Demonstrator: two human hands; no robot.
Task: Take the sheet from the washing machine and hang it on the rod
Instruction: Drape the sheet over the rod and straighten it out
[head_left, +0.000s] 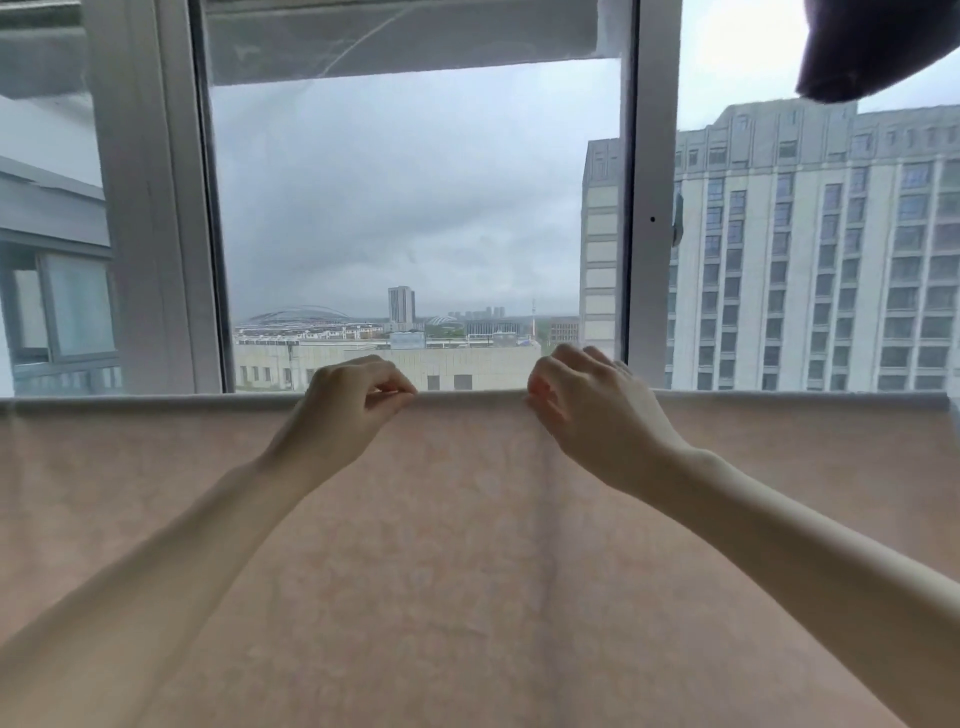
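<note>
- Pale pink sheet (467, 545) hangs draped over a horizontal rod; rod itself is hidden under the fabric, only the rounded fold line along the top shows, running nearly the full width of the view.
- Sheet fills the whole lower half of the view, fairly smooth, with one faint vertical crease below the right hand.
- Left hand (349, 402) is at the top fold, left of centre, fingers curled in, thumb and fingertips pinching the sheet's top edge.
- Right hand (587, 410) is at the top fold, right of centre, fingers curled over the far side of the fold, thumb on the near side, gripping the fabric there.
- Hands are near each other, a short bare stretch of fold between them; both forearms reach up from the bottom corners in front of the sheet.
- Behind the sheet: window frame (652, 208) with white uprights, grey overcast sky through the glass.
- Tall pale apartment block (831, 249) outside on the right, low buildings and a distant tower in the middle.
- Dark garment (872, 52) hangs in the top right corner, only partly in view, cannot tell what it is.
</note>
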